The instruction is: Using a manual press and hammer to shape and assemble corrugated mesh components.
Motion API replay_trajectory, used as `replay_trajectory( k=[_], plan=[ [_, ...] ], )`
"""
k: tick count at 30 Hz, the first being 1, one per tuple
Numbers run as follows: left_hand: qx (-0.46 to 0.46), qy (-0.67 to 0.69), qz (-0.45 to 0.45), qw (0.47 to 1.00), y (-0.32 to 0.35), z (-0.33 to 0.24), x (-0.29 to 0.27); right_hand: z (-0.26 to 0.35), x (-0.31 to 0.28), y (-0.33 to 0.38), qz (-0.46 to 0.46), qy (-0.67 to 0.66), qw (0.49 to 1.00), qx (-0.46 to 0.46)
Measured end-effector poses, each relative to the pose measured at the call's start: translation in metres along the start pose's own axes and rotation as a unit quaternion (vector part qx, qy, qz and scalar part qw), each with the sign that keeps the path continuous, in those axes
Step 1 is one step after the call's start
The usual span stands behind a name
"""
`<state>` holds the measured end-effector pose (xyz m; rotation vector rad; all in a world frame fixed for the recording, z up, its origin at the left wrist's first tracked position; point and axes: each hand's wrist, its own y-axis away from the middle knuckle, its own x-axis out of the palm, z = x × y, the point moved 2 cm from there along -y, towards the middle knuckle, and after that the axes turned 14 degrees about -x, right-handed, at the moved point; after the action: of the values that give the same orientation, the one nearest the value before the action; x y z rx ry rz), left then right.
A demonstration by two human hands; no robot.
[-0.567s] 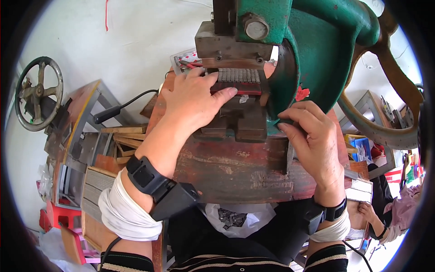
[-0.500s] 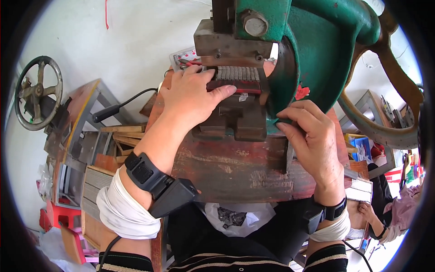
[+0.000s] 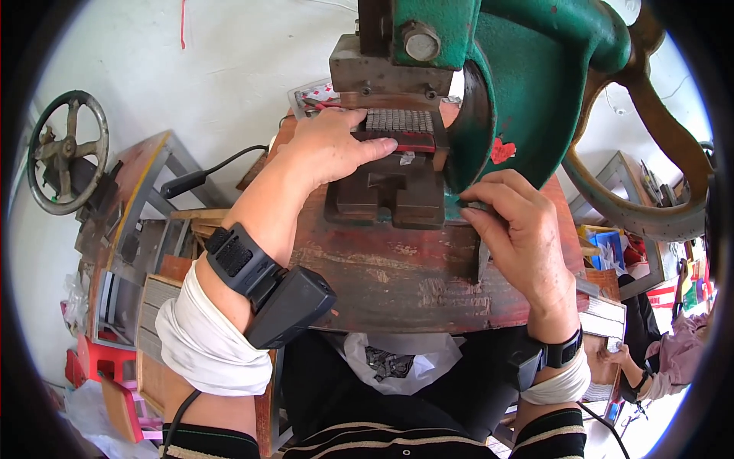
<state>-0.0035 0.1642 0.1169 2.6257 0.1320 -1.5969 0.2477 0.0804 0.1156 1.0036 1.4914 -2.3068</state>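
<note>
Red-edged, dark rectangular block (image 3: 417, 142) near the far edge of the worn brown wooden surface (image 3: 359, 294).
Probably stiff, weighty, best held by its ends; left hand (image 3: 325, 151) spread, thumb along its front; right hand (image 3: 524, 229) curled, whether pinching anything I cannot tell.

two bare hands (image 3: 325, 149) (image 3: 527, 222) up front, one chunky green press (image 3: 535, 69), one red heart-ish sticker (image 3: 502, 151), two black wrist gadgets (image 3: 294, 306) (image 3: 527, 363), two white cuffs (image 3: 214, 336) (image 3: 558, 385), one grey handwheel (image 3: 67, 149), one co-worker (image 3: 680, 359) lol

I see a workshop over there: press (image 3: 531, 88), worn bench (image 3: 375, 287), handwheel (image 3: 67, 151) and, near the warped right rim, perhaps tools (image 3: 654, 186).
</note>
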Motion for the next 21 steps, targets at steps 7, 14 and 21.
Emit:
replay_trajectory(
  k=[7, 14, 21],
  plan=[
    [-0.03, -0.086, -0.104, 0.99, 0.023, -0.009, 0.006, -0.006, 0.005, -0.001, 0.018, -0.007, 1.0, -0.002],
    [-0.038, -0.025, -0.098, 0.994, 0.024, -0.003, 0.012, -0.003, 0.012, -0.007, 0.024, -0.008, 1.0, -0.004],
    [-0.045, -0.037, -0.169, 0.984, 0.032, -0.008, 0.016, 0.003, 0.026, -0.026, 0.02, 0.01, 0.998, -0.061]
  ],
)
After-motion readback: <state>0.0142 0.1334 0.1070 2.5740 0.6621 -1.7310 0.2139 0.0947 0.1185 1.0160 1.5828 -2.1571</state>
